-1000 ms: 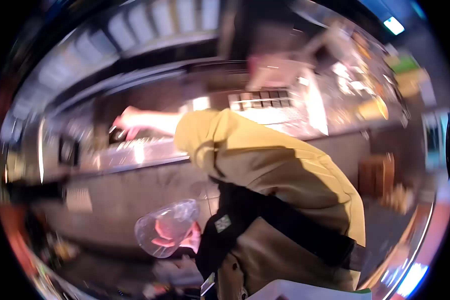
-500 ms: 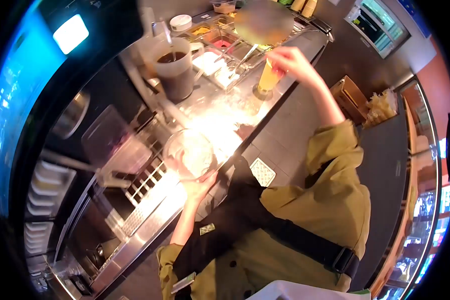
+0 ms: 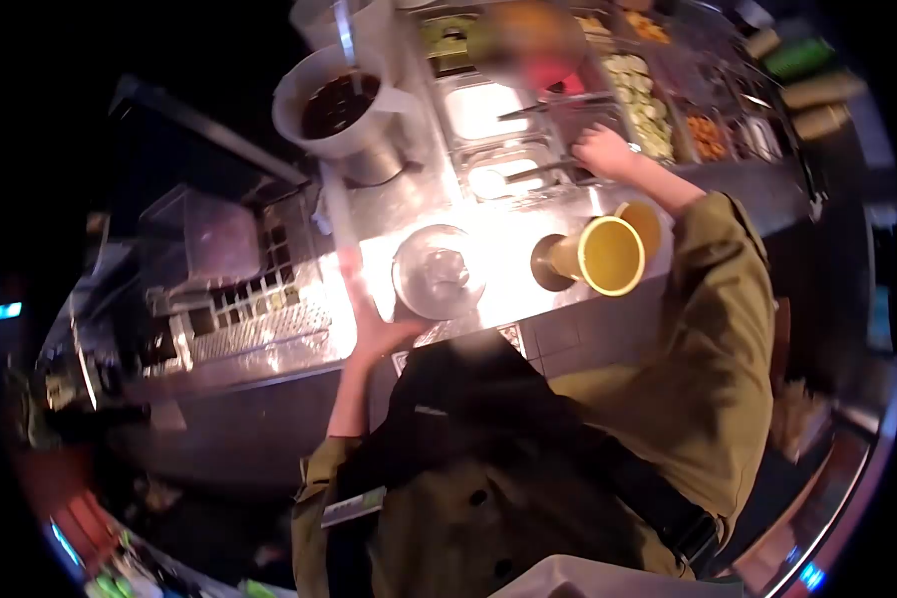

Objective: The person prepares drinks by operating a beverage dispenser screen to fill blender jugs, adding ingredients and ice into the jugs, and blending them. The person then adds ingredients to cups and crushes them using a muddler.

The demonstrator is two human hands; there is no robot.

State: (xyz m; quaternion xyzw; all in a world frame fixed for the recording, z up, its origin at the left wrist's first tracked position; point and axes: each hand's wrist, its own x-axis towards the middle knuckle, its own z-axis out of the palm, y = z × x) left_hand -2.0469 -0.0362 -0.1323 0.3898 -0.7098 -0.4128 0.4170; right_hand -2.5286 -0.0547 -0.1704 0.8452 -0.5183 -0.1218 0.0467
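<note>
Under bright light on the steel counter [image 3: 409, 204] stands a clear round bowl [image 3: 439, 271]. My left hand [image 3: 371, 324] is beside its left edge, fingers stretched and thumb apart, holding nothing. To the right of the bowl are yellow cups [image 3: 610, 256], their open mouths facing up toward me. My right hand [image 3: 605, 154] is beyond the cups at the food containers, its fingers closed at the end of a dark-handled utensil [image 3: 536, 173]. That utensil lies over a container of white food [image 3: 490, 181]. The exact finger contact is small and slightly blurred.
At the back left stands a large pitcher [image 3: 344, 115] of dark liquid. A clear tub [image 3: 219, 237] sits by a slotted rack [image 3: 249, 304]. Containers of sliced green food [image 3: 643, 105] and orange pieces [image 3: 706, 137] line the back right.
The bowl has left my left hand and rests on the counter; that hand has opened. My right hand has let go of a yellow cup and reached the utensil. The view has turned.
</note>
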